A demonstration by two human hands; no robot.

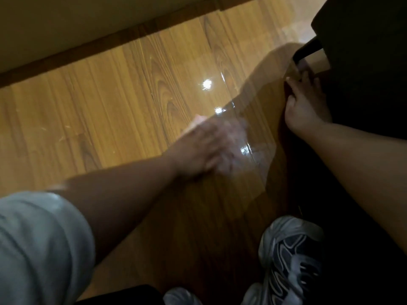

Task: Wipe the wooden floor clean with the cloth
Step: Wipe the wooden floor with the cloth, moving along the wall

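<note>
Pressing down on the wooden floor (110, 102), the left hand (211, 146) is badly blurred, and a pale smear under and just ahead of its fingers looks like the cloth (237, 150), lying flat against the boards near the middle of the view. Whether the fingers are clenched around that cloth or simply laid flat on it cannot be told through the blur. The left arm reaches in from the lower left, with a light grey sleeve (37, 243) covering its upper part.

The right hand (304, 106) sits further right, resting at the edge of a dark piece of furniture (363, 62), fingers spread and loosely curved with nothing in them. A dark slanted leg (306, 50) shows just above the fingertips.

Glossy boards carry 3 bright spots of reflected light (207, 84) between the hands, and a shadow falls across the floor on the right side. A dark wooden skirting board (88, 48) runs along the wall at the top. A grey and black shoe (290, 258) is planted at the bottom right.
</note>
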